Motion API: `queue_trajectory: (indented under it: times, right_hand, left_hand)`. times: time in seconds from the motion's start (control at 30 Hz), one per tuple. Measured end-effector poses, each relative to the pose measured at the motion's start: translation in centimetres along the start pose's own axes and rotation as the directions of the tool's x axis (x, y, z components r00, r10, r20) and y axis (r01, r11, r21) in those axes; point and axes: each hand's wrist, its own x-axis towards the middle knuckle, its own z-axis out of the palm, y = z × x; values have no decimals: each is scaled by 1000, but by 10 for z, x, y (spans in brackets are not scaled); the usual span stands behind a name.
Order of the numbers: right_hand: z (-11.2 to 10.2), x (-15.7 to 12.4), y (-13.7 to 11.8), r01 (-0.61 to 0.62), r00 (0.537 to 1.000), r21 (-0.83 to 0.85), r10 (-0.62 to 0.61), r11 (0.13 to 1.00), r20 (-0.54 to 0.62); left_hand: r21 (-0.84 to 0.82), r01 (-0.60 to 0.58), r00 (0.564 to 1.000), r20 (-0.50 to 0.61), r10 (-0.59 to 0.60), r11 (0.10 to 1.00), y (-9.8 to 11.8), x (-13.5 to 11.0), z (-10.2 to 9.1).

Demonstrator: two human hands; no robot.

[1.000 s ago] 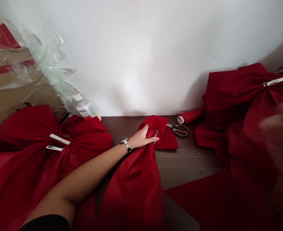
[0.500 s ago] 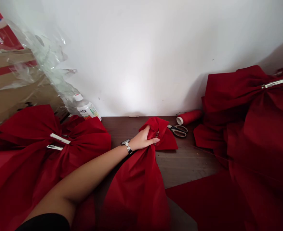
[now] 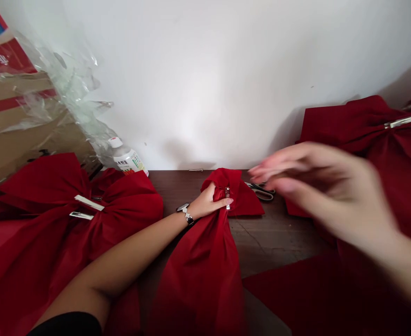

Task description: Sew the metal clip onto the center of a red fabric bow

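My left hand (image 3: 210, 203) is closed around the gathered middle of a red fabric bow (image 3: 205, 261). A small silver clip (image 3: 227, 198) lies over the gathers by my thumb, and the bow's long tail spreads down towards me. My right hand (image 3: 334, 191) hangs over the table to the right, blurred by motion. Its fingers stretch left with the thumb apart from them, and nothing can be made out in it. Below its fingertips lie scissors (image 3: 263, 191), partly covered by the bow's end.
Another red bow (image 3: 128, 196) with white clips rests at left, before a bottle (image 3: 130, 158) and a plastic-draped cardboard box (image 3: 19, 116). More red fabric (image 3: 338, 121) is heaped at right. A small clip (image 3: 196, 170) sits by the wall. A loose thread crosses the dark table (image 3: 275, 247).
My right hand has come into view from the right and now hides the red thread spool. My left hand keeps its hold on the bow, whose clip now shows more plainly.
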Motion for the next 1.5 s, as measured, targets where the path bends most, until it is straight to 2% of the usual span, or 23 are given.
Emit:
queue_trajectory:
  times: [0.1,0.17,0.23,0.33,0.4,0.53,0.63,0.7,0.77,0.93,1.03,1.13,1.27,1.5]
  right_hand:
    - [34,0,46,-30,988,-56,38,998,151]
    - [50,-5,77,-10,978,-152,42,988,206]
    - [58,-13,101,14,977,-209,31,978,213]
    - [57,-23,118,106,983,-313,-52,944,176]
    - [54,-26,122,168,977,-359,-107,918,182]
    - [55,-28,122,338,925,-428,-211,838,317]
    - [59,-29,119,455,882,-506,-294,732,368]
    - [61,-29,117,492,866,-538,-321,684,384]
    - [62,-30,117,482,871,-540,-311,690,381]
    - [62,-31,122,361,923,-486,-232,796,306]
    - [61,-31,124,265,950,-433,-157,861,270]
    - [59,-30,125,211,956,-375,-111,902,272]
    - [57,-28,122,188,957,-371,-84,909,279]
    - [57,-27,118,158,965,-403,-53,902,258]
  left_hand:
    - [10,49,997,-54,-48,999,-3,0,2]
    - [17,90,992,-90,-89,996,-2,0,2]
    - [0,68,993,-100,-68,998,0,-1,1]
    - [-53,34,996,-82,-38,998,4,-1,-2]
    - [-118,91,989,-102,-103,989,4,-1,-3]
    - [-240,175,950,-214,-228,955,3,2,-3]
    - [-192,203,925,-283,-252,960,3,3,0]
    - [-149,201,928,-286,-237,968,4,3,2]
    - [-135,183,939,-270,-214,974,6,2,3]
    - [-174,186,938,-261,-228,967,8,0,6]
    - [-216,145,942,-268,-201,966,8,-1,6]
    - [-242,122,943,-274,-189,962,9,-1,7]
    - [-250,155,934,-278,-224,956,10,-1,6]
    - [-232,127,934,-299,-195,964,12,-1,8]
